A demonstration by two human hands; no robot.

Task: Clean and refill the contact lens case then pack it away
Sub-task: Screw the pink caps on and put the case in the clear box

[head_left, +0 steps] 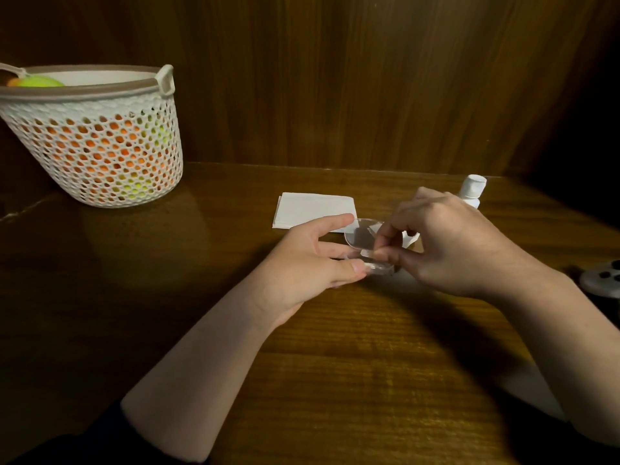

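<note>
A clear plastic contact lens case (364, 238) is held just above the wooden table (335, 347) at its middle. My left hand (312, 263) grips the case from the left, thumb on its near edge and fingers behind it. My right hand (443, 243) comes in from the right and pinches a small white piece at the case's near rim. A white solution bottle (472, 191) stands upright behind my right hand, partly hidden by it. A folded white tissue (312, 208) lies flat just behind the case.
A white mesh basket (97, 135) with orange and green things inside stands at the back left. A white and black object (604, 276) lies at the right edge. Wood panelling closes off the back.
</note>
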